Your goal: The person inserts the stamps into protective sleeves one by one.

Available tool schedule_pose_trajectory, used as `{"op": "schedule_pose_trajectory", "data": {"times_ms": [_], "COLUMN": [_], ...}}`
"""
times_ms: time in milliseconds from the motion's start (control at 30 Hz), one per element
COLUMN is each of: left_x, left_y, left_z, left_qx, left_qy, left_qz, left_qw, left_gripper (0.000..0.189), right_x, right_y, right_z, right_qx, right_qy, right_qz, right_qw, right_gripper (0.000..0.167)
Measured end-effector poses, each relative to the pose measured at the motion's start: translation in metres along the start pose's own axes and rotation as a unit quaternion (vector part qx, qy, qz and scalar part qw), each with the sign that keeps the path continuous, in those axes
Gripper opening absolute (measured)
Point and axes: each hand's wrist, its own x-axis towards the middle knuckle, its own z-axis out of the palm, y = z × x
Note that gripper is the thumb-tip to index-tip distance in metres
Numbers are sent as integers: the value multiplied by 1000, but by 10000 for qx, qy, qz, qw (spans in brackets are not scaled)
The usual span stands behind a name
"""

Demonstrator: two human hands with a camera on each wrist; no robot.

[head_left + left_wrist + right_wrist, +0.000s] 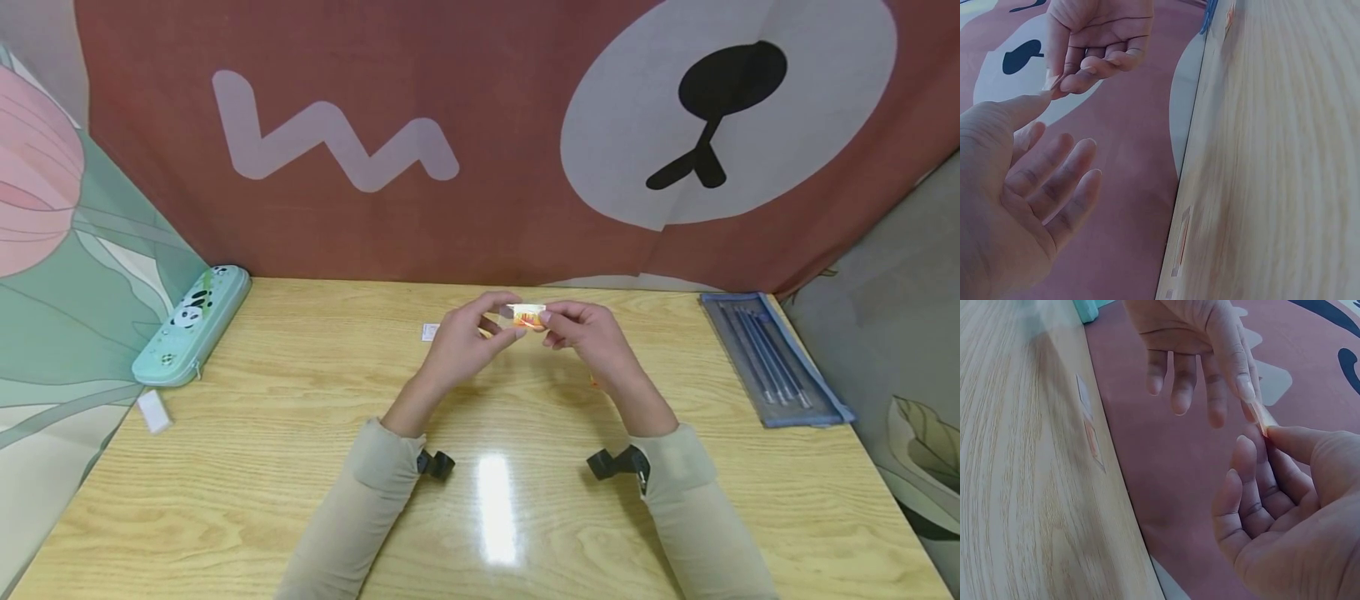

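Observation:
A small flat orange-and-white piece point(529, 316), perhaps a sticker or card, is held up above the far part of the table. My left hand point(467, 337) pinches its left end between thumb and forefinger. At its right end, my right hand point(592, 333) pinches it between thumb and fingers. Seen edge-on in the right wrist view, the thin piece point(1263, 419) spans the two thumbs. The other fingers of the left hand point(1029, 187) spread loosely, while those of the right hand point(1297, 500) curl inward. Its exact kind is unclear.
Flat on the table behind the left hand lies a small white card point(430, 332); an orange bit point(594, 381) shows beside the right wrist. A panda pencil case point(193, 325) and white eraser-like block point(154, 412) are left. A mesh zip pouch point(776, 358) with pencils lies right.

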Motion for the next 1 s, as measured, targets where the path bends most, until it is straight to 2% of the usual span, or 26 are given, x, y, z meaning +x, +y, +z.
{"op": "schedule_pose_trajectory", "data": {"times_ms": [233,367,533,667,800,1000], "left_x": [0,-1,-2,-3,-3,-3], "left_y": [2,2,1,-1,-2,-3], "left_z": [1,1,2,2,3,5], "left_qx": [129,611,1499,1826,1915,2170], "left_qy": [-11,44,260,424,493,517], "left_qz": [49,294,857,1157,1283,1289], "left_qw": [9999,9977,9846,9754,9718,9662], "left_gripper": [41,42,43,42,39,39], "right_x": [1,1,0,0,0,0], "right_y": [1,1,2,2,3,3], "right_z": [0,1,1,2,2,3], "right_qx": [26,94,190,243,271,284], "right_qy": [57,21,-56,-92,-93,-96], "right_qz": [-46,-31,-23,-24,-58,-24], "right_qw": [10000,9999,9998,9997,9996,9995], "right_gripper": [34,32,32,34,33,31]}}
